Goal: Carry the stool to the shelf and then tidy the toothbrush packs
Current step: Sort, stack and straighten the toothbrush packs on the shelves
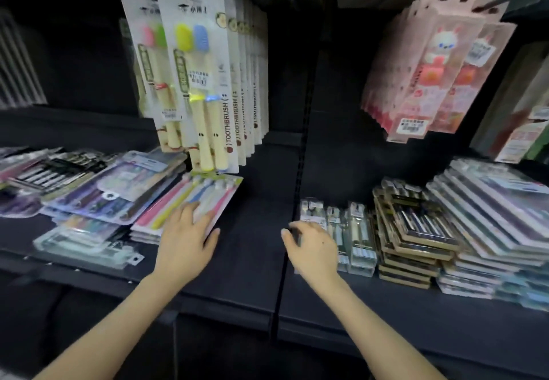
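Observation:
On the dark shelf [255,260] lie stacks of toothbrush packs. My left hand [185,238] rests flat, fingers straight, on a pack of pink, yellow and blue toothbrushes [190,198] topping a small stack left of centre. My right hand [312,246] hovers with loosely curled fingers at the left edge of a row of clear narrow toothbrush packs [341,231]; whether it grips one is unclear. The stool is out of view.
White toothbrush packs [205,82] hang on hooks above the left hand, and pink rabbit packs [430,67] hang at upper right. Messy flat packs [89,189] cover the left shelf. Gold-edged packs [416,231] and taller stacks [490,231] fill the right.

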`<act>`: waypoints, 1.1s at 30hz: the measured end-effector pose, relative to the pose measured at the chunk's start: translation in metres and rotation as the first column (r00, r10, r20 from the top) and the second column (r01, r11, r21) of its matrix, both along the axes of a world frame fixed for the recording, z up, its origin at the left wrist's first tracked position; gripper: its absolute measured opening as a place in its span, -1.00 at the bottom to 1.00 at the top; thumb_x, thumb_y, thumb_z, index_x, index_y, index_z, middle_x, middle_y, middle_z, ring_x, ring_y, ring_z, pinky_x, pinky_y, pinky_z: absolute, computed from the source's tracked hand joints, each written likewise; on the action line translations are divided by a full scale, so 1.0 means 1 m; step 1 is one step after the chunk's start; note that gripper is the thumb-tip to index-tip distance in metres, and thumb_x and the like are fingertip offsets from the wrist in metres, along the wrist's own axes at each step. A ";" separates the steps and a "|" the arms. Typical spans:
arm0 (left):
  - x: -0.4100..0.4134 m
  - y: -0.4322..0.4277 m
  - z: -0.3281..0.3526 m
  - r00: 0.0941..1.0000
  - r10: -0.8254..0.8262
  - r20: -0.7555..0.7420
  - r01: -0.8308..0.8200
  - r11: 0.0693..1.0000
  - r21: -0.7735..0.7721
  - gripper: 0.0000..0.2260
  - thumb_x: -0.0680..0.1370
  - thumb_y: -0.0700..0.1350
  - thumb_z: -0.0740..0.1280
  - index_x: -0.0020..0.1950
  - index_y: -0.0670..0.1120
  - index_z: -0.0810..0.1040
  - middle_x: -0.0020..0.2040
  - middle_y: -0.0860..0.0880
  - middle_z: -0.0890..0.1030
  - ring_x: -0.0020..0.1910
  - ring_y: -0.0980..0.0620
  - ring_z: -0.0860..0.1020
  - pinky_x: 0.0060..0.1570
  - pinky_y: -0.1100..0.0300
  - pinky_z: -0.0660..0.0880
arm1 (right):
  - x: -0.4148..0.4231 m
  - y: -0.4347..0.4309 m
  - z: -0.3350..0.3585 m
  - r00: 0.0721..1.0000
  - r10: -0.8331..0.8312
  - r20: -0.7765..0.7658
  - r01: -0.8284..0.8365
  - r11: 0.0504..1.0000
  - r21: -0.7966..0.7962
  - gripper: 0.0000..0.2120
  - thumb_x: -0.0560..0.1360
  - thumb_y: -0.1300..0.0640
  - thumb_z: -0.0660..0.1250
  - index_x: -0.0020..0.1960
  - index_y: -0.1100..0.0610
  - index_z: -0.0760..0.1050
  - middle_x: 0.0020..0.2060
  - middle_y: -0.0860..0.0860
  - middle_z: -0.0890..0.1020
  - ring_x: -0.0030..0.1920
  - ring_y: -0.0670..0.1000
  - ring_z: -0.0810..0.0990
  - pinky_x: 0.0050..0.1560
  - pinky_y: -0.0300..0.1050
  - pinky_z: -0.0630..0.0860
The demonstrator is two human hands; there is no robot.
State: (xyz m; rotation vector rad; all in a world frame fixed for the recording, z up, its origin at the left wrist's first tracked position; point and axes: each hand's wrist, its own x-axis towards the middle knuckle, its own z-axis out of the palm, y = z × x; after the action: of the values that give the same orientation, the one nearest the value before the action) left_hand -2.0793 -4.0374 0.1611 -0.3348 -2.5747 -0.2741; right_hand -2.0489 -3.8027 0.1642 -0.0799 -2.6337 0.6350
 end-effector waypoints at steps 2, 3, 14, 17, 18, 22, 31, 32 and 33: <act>-0.008 -0.015 0.002 0.998 0.054 0.020 -0.053 0.998 -0.014 -0.55 0.49 0.07 0.11 0.12 -0.19 0.61 0.12 -0.33 0.54 0.08 -0.34 0.53 0.07 -0.23 0.46 | -0.008 -0.016 -0.005 0.997 0.063 0.042 -0.060 0.995 -0.075 -0.62 0.59 -0.13 0.18 0.31 0.01 0.48 0.18 -0.05 0.57 0.14 -0.03 0.55 0.07 -0.20 0.43; -0.013 -0.022 0.001 0.996 0.084 0.039 -0.083 0.996 -0.026 -0.53 0.48 0.07 0.11 0.13 -0.20 0.61 0.11 -0.35 0.55 0.09 -0.35 0.53 0.08 -0.27 0.44 | -0.014 -0.025 -0.007 0.993 0.104 0.056 -0.097 0.988 -0.123 -0.61 0.59 -0.12 0.19 0.33 0.03 0.47 0.20 -0.04 0.56 0.17 -0.03 0.54 0.11 -0.20 0.42; -0.023 -0.075 -0.013 0.995 -0.034 0.097 0.022 0.993 0.118 -0.43 0.60 0.22 -0.05 0.10 -0.05 0.66 0.01 -0.02 0.68 0.01 -0.07 0.62 -0.01 0.05 0.52 | -0.080 -0.143 -0.020 0.888 0.396 0.232 0.065 0.392 -0.918 -0.54 0.43 0.05 0.47 0.26 0.13 0.43 0.09 0.05 0.63 0.04 0.01 0.63 0.00 0.00 0.62; -0.026 -0.088 -0.005 0.987 -0.134 0.091 0.111 0.968 0.227 -0.52 0.55 0.19 0.05 0.18 -0.05 0.61 0.02 0.04 0.67 -0.03 -0.01 0.61 -0.05 0.18 0.48 | -0.082 -0.145 -0.016 0.957 0.246 0.156 0.085 0.274 -0.958 -0.76 0.41 0.34 0.41 0.07 0.21 0.56 -0.05 0.09 0.67 -0.05 0.06 0.66 0.00 -0.03 0.61; -0.030 -0.092 -0.004 0.987 -0.137 0.079 0.114 0.964 0.239 -0.53 0.54 0.17 0.07 0.19 -0.06 0.61 0.06 0.02 0.65 -0.01 -0.03 0.61 -0.03 0.16 0.48 | -0.081 -0.139 -0.015 0.972 0.190 0.137 0.086 0.254 -0.963 -0.77 0.40 0.40 0.38 0.04 0.24 0.57 -0.08 0.11 0.68 -0.07 0.09 0.65 -0.01 0.01 0.61; -0.054 -0.107 -0.019 0.984 -0.110 0.139 0.100 0.992 0.077 -0.47 0.55 0.22 0.05 0.18 -0.11 0.61 0.19 -0.16 0.59 0.15 -0.18 0.57 0.14 -0.04 0.47 | -0.066 -0.090 -0.008 0.999 0.010 0.042 0.037 0.317 -0.948 -0.73 0.41 0.47 0.33 0.04 0.22 0.55 -0.07 0.14 0.67 -0.08 0.14 0.63 0.08 0.09 0.55; -0.070 -0.111 -0.036 0.982 -0.166 0.085 0.183 0.948 -0.259 -0.34 0.55 0.35 -0.09 0.10 -0.02 0.66 0.04 -0.06 0.67 0.04 -0.13 0.62 0.16 0.00 0.47 | -0.050 -0.041 -0.019 0.964 0.053 0.262 0.188 0.561 -0.806 -0.75 0.48 0.41 0.30 0.12 0.23 0.55 -0.12 0.06 0.66 -0.07 0.13 0.64 -0.05 -0.03 0.55; -0.072 -0.114 -0.035 0.980 -0.191 0.065 0.201 0.945 -0.260 -0.34 0.57 0.33 -0.10 0.05 -0.02 0.68 -0.01 -0.04 0.67 -0.02 -0.11 0.64 0.11 0.04 0.50 | -0.050 -0.043 -0.023 0.955 0.025 0.294 0.217 0.616 -0.758 -0.75 0.49 0.37 0.30 0.15 0.26 0.53 -0.12 0.06 0.65 -0.08 0.13 0.63 -0.07 -0.04 0.55; -0.075 -0.117 -0.033 0.975 -0.217 0.055 0.224 0.939 -0.261 -0.36 0.57 0.32 -0.09 0.02 -0.02 0.69 -0.04 -0.03 0.68 -0.06 -0.09 0.64 0.06 0.06 0.52 | -0.051 -0.045 -0.028 0.947 -0.023 0.322 0.238 0.723 -0.648 -0.75 0.50 0.32 0.30 0.17 0.26 0.51 -0.11 0.08 0.64 -0.08 0.14 0.62 -0.08 -0.04 0.54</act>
State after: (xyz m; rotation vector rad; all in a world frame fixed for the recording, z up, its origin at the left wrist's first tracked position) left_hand -2.1547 -4.1540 0.1284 -0.7263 -2.6020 -0.0082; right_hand -2.0997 -3.8481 0.1365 -0.6216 -2.4664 1.6234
